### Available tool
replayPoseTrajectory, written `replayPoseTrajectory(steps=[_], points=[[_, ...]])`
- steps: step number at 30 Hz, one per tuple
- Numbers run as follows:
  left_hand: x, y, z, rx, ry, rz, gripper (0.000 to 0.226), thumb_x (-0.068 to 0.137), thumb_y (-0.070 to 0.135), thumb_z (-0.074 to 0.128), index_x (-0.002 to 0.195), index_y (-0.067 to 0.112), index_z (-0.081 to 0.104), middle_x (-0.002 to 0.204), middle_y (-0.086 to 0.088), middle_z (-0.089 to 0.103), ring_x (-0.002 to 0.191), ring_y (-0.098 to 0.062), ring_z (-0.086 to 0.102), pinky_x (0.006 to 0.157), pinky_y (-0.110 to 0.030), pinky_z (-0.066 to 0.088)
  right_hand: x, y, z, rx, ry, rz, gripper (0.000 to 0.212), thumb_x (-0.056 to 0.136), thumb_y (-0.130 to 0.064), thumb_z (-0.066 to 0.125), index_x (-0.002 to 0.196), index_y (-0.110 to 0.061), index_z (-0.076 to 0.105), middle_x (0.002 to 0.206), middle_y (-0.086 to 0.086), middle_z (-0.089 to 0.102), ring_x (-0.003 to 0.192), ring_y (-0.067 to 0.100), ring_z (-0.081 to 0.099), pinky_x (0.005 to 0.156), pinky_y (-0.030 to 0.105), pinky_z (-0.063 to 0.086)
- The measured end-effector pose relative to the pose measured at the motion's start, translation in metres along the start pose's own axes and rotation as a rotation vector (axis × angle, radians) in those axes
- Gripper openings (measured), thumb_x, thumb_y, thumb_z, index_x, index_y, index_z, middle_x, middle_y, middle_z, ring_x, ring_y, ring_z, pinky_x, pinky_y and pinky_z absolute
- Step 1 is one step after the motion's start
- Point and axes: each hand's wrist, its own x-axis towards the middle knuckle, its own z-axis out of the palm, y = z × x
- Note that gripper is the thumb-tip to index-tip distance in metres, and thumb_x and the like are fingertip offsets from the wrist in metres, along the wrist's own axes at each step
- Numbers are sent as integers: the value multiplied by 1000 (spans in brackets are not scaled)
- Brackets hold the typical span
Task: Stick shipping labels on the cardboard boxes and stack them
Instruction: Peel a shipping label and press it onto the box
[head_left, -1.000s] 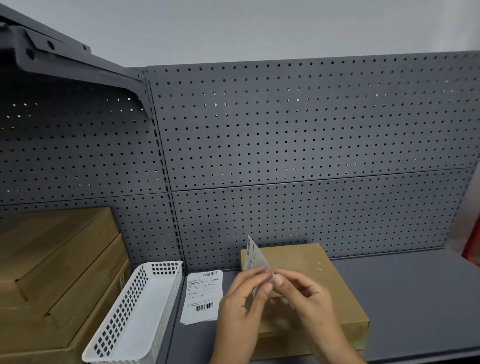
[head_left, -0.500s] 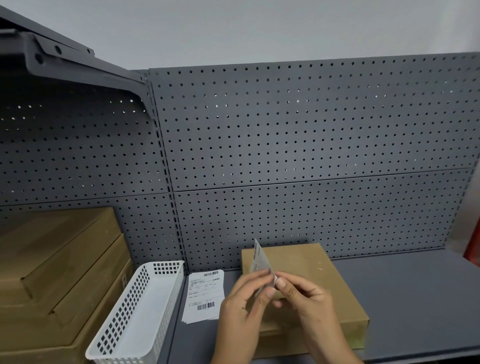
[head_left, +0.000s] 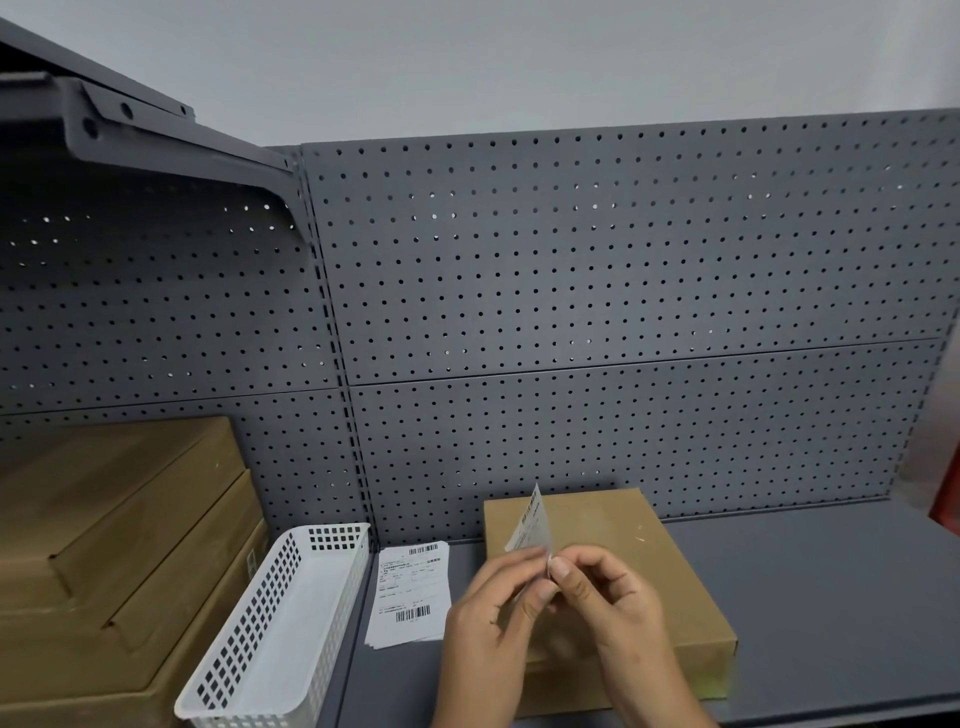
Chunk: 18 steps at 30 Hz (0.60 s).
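Note:
A flat cardboard box (head_left: 644, 561) lies on the grey shelf in front of me. Above its near left part, my left hand (head_left: 493, 618) and my right hand (head_left: 608, 597) both pinch the lower corner of one shipping label (head_left: 532, 525), which stands upright and edge-on. A small stack of printed shipping labels (head_left: 410, 592) lies flat on the shelf left of the box. The box's near left corner is hidden behind my hands.
A white perforated plastic basket (head_left: 280, 623) sits left of the label stack. Several flat cardboard boxes (head_left: 114, 545) are stacked at the far left. A grey pegboard wall (head_left: 623, 312) backs the grey shelf (head_left: 831, 597). A shelf bracket (head_left: 156, 140) overhangs the upper left.
The label has shifted slightly right and upward with my hands; my fingers keep working at its lower corner. The box and label stack have not moved.

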Motion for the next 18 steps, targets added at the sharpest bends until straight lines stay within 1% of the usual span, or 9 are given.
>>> replayPoseTrajectory(steps=[2, 4, 6, 7, 10, 12, 14, 16, 18], points=[[0, 2, 0, 16, 3, 4, 23, 94, 26, 72, 111, 38, 79, 123, 14, 72, 120, -12, 67, 100, -40, 56, 1, 0, 0, -10, -32, 17, 14, 85, -12, 75, 85, 1, 72, 76, 14, 70, 72, 21, 63, 68, 25, 56], [0, 3, -1, 23, 3, 5, 23, 94, 24, 71, 112, 37, 80, 123, 13, 72, 120, -12, 67, 100, -39, 56, 2, -1, 0, -26, -64, 39, 15, 87, -18, 78, 84, -4, 72, 79, 12, 71, 76, 19, 64, 72, 26, 56], [-1, 4, -1, 16, 3, -1, 22, 95, 23, 70, 112, 33, 80, 122, 11, 73, 119, -13, 68, 99, -35, 56, 3, -1, 0, -33, -87, 58, 14, 85, -23, 71, 83, -9, 73, 80, 10, 70, 78, 18, 64, 75, 27, 56], [0, 5, 0, -7, 1, -20, 21, 94, 23, 70, 111, 30, 81, 120, 9, 74, 118, -14, 69, 98, -32, 56, 4, -1, 1, -36, -93, 64, 15, 85, -23, 69, 84, -9, 72, 80, 9, 70, 78, 17, 64, 75, 27, 56], [1, 11, 2, -180, 19, -179, 17, 93, 17, 70, 106, 17, 81, 111, 0, 80, 108, -16, 74, 89, -20, 57, 5, -1, 3, -75, -97, 52, 24, 84, -24, 67, 89, 0, 65, 78, 5, 69, 77, 15, 62, 73, 25, 55], [2, 15, 2, -243, 18, -246, 14, 94, 12, 69, 103, 10, 80, 105, -1, 81, 101, -15, 77, 83, -17, 57, 6, -2, 5, -99, -92, 40, 26, 83, -24, 67, 89, 1, 64, 77, 3, 69, 75, 13, 63, 72, 23, 54], [4, 19, 2, -304, 20, -287, 13, 94, 8, 70, 102, 6, 79, 101, -3, 82, 97, -14, 78, 80, -16, 57, 7, -4, 6, -126, -95, 29, 24, 84, -24, 66, 88, 0, 65, 77, 2, 69, 75, 12, 63, 71, 22, 53], [6, 20, 0, -345, 37, -301, 12, 91, 7, 72, 101, 4, 79, 100, -6, 82, 95, -15, 78, 80, -17, 58, 7, -5, 5, -150, -112, 21, 17, 87, -21, 67, 87, -4, 66, 77, 2, 70, 75, 11, 63, 71, 22, 53], [7, 20, -2, -341, 50, -297, 11, 90, 7, 74, 99, 4, 79, 98, -7, 82, 94, -17, 79, 79, -18, 58, 6, -6, 5, -166, -139, 22, 11, 96, -11, 66, 86, -5, 66, 76, 1, 70, 75, 10, 62, 70, 20, 52]])
